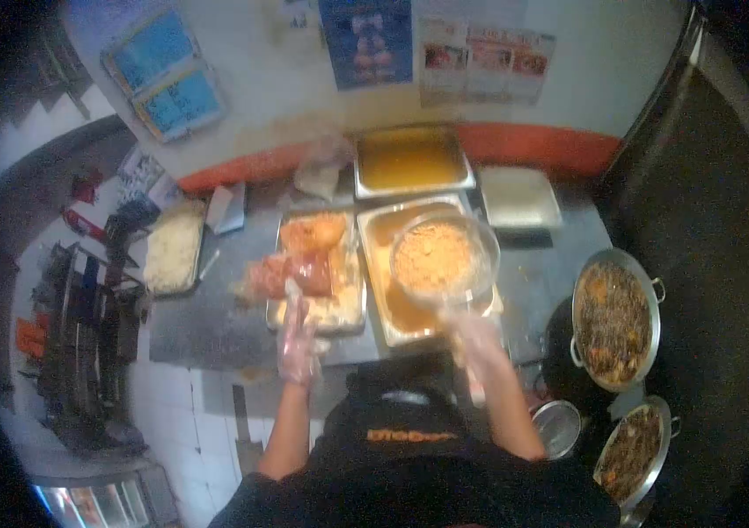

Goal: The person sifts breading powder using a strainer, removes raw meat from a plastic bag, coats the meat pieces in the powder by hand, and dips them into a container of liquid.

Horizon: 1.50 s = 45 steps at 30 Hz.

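Bowl (pixel 490 280): round, see-through, full of coarse pale-orange crumbs (pixel 431 255); it appears above the brown-filled pan (pixel 378 299), towards the bench's (pixel 216 326) near edge.
My right hand (pixel 471 339): clear-gloved, at the bowl's near rim; too blurred to tell whether it grips.
Red lump (pixel 308 273): glossy, smeared by blur, crossing the tray's (pixel 361 299) left edge.
My left hand (pixel 298 348): clear-gloved, fingers pointing at the lump's near side; whether it grips, I cannot tell.
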Each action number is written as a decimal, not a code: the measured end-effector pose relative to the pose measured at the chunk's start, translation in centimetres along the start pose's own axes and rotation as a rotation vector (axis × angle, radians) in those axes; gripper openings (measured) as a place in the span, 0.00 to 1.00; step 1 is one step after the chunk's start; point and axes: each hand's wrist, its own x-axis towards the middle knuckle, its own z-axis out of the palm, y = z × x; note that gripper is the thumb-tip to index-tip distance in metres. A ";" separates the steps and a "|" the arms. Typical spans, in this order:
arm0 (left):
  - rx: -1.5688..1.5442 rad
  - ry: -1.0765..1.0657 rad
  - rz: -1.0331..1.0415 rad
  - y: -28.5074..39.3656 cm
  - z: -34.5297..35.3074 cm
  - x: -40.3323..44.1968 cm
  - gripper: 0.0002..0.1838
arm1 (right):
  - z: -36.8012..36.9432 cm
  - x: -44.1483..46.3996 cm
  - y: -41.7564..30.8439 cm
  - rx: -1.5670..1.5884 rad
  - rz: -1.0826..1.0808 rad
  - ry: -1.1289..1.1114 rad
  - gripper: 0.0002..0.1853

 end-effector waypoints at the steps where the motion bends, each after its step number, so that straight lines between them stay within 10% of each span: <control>1: -0.016 -0.004 0.022 0.1 0.4 1.4 0.41 | 0.1 1.2 -0.1 -0.005 -0.027 0.000 0.15; 17: -0.166 -0.022 -0.245 -1.8 -1.0 3.5 0.44 | 1.3 1.3 0.4 0.046 -0.082 0.012 0.21; 20: -0.069 -0.267 -0.031 -2.7 -1.6 5.2 0.42 | 1.4 0.5 -1.3 -0.053 0.147 -0.013 0.22; 25: -0.052 -0.249 0.133 -3.5 -1.4 5.0 0.30 | 2.6 3.3 -0.8 0.078 -0.155 -0.130 0.15; 27: -0.323 -0.164 -0.095 -2.2 -0.6 7.1 0.31 | 2.0 -0.1 -2.6 0.031 0.086 -0.083 0.17; 30: -0.417 -0.120 -0.265 -2.4 -1.2 8.9 0.36 | 1.3 2.1 0.8 0.026 -0.204 -0.119 0.20; 33: -0.948 -0.454 -0.222 -3.5 -2.2 8.6 0.40 | 2.0 -0.9 -1.0 -0.007 -0.050 -0.064 0.23; 35: -0.146 -0.163 -0.026 -2.1 -1.0 9.2 0.34 | 2.8 0.6 -3.5 -0.038 -0.035 -0.047 0.25; 36: -0.509 -0.111 -0.129 -7.1 -3.9 10.2 0.33 | 2.7 1.1 -3.3 -0.009 -0.059 -0.062 0.25; 41: -0.411 -0.356 -0.075 -4.7 -2.8 12.1 0.43 | 2.9 0.2 -3.0 0.124 -0.107 -0.134 0.21; 45: -0.868 -0.434 -0.141 -8.3 -4.6 10.5 0.32 | 1.0 5.3 2.6 0.157 -0.089 -0.137 0.23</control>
